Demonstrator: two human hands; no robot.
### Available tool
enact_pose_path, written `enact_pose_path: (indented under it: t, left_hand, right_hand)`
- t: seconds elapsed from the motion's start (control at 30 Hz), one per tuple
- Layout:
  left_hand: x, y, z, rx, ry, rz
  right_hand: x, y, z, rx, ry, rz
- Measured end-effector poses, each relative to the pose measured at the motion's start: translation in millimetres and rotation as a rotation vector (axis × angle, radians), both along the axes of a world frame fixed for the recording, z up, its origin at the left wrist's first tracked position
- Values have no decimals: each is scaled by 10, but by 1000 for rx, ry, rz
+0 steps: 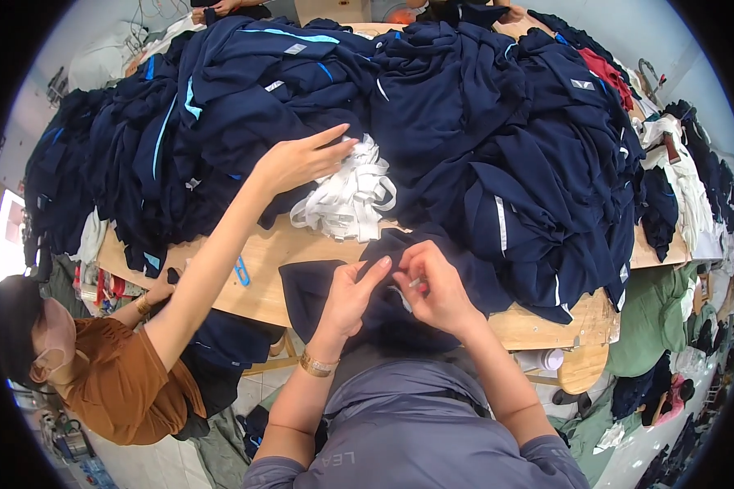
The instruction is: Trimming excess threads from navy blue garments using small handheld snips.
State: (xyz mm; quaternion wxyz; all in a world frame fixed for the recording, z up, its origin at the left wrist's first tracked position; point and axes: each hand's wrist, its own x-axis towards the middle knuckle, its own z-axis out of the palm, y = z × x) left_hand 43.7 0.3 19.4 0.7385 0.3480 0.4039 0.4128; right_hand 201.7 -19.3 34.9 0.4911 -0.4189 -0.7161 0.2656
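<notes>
A navy garment (322,297) lies over the near edge of the wooden table in front of me. My left hand (352,295) pinches its cloth, thumb pointing up and fingers partly hidden. Close beside it, my right hand (434,292) is closed over the same garment. A small slim thing with a grey and reddish end (418,284) shows between its fingers, too little of it to name. Some white shows on the cloth below these fingers. Just beyond my hands lies a heap of white strips (351,196), which a co-worker's outstretched hand (306,159) touches.
Large heaps of navy garments (457,98) cover the far side of the table (261,293). On the left, a co-worker in a brown top (126,375) leans in, an arm crossing the table. A small blue tool (241,271) lies near that arm. Green cloth (648,318) hangs at right.
</notes>
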Motion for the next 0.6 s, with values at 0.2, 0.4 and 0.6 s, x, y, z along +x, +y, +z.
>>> enact_pose_path:
  t: [0.2,0.4,0.6]
  left_hand:
    - [-9,7,34,-74,-9,-7]
    - [-47,45,107,-207,-55,-19]
    - [-56,60,151,-226,-74,-34]
  right_hand:
    - [36,102,-79,-241,536,-254]
    - [213,-66,-119,-215,29,-154]
    - [250,-101,-79,-55,-455,-165]
